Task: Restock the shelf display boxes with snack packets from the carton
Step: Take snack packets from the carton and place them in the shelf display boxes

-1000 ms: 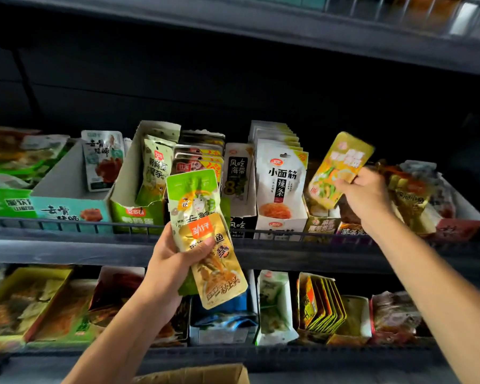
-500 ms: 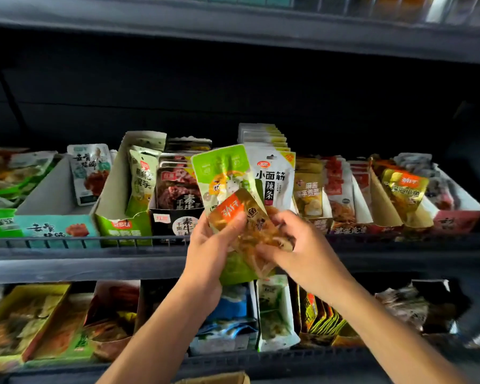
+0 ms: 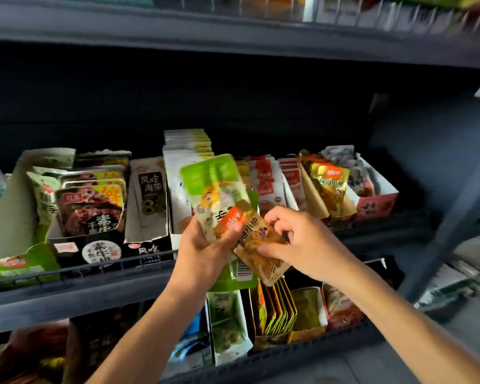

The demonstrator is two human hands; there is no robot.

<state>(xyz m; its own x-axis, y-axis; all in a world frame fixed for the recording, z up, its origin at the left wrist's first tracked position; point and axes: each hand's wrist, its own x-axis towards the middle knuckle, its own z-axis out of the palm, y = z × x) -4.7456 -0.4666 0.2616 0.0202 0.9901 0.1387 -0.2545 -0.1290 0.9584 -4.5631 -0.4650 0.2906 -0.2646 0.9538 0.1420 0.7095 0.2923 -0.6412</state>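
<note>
My left hand point(image 3: 203, 254) grips a small stack of snack packets in front of the middle shelf: a green-topped packet point(image 3: 215, 187) behind and a golden-brown fish packet point(image 3: 257, 245) with an orange label in front. My right hand point(image 3: 297, 242) pinches the golden packet at its right edge. Open display boxes line the shelf behind, among them a red-and-white box point(image 3: 377, 206) at the right holding matching golden packets point(image 3: 330, 187). The carton is out of view.
The middle shelf rail point(image 3: 81, 273) runs across the front of boxes of dark, white and green packets. A lower shelf holds more boxes, including upright yellow packets point(image 3: 277, 314). A grey upright post point(image 3: 455, 217) stands at the right.
One second ago my right hand was at a shelf box with a yellow packet. It came back empty to the stack and now pinches the golden packet. The view shifted right.
</note>
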